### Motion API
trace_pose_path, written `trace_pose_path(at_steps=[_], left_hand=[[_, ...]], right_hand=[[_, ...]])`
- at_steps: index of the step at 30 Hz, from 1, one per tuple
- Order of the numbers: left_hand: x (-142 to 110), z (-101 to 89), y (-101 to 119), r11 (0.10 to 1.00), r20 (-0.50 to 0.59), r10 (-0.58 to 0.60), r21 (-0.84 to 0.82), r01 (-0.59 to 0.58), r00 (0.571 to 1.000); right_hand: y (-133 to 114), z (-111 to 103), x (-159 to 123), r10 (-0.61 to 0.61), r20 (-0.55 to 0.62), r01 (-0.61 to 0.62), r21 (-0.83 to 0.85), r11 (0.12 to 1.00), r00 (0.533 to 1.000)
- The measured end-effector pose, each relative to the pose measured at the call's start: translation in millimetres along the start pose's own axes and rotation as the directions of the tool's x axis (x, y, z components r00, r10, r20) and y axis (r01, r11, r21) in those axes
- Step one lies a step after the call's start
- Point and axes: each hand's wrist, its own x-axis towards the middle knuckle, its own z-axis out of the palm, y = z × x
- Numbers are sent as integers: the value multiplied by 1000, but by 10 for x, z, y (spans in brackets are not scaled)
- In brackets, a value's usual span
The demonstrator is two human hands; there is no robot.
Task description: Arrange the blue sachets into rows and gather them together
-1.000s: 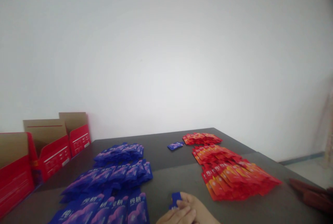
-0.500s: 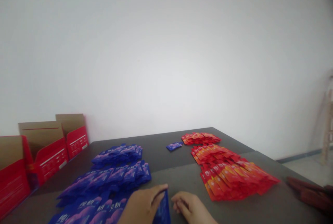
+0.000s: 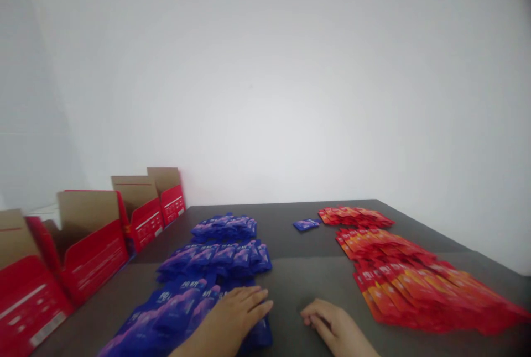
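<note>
While the left hand (image 3: pixel 232 321) presses flat on blue packets (image 3: pixel 182 313), the curled, empty right hand (image 3: pixel 332 326) rests on bare desk (image 3: pixel 298 274) near the front edge.

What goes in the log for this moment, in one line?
left hand: flat on blue sachets | right hand: curled on table, empty | red sachets: right side | red boxes: left edge

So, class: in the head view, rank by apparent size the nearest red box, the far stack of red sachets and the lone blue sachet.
1. nearest red box, though nearness inflates it
2. far stack of red sachets
3. lone blue sachet
</note>
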Motion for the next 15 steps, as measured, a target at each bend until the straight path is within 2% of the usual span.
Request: trace_pose_path(at_steps=[2,5,8,10,15], left_hand=[[-81,62,15,1000,34,14,3,-14,999],[-175,98,-3,999,56,-26,34,25,998],[-219,152,-38,993,78,-36,112,27,996],[-229,227,-64,982,54,-8,187,-3,999],[-210,397,-109,938,-90,127,334,-90,988]], right_hand=[[36,10,-4,-13,14,13,4,1000,1000],[87,23,-3,-19,24,18,16,1000,1000],[115,26,-6,-16,39,15,30,999,999],[124,24,-7,-13,51,12,26,1000,999],[132,13,-3,-1,70,1,12,1000,998]])
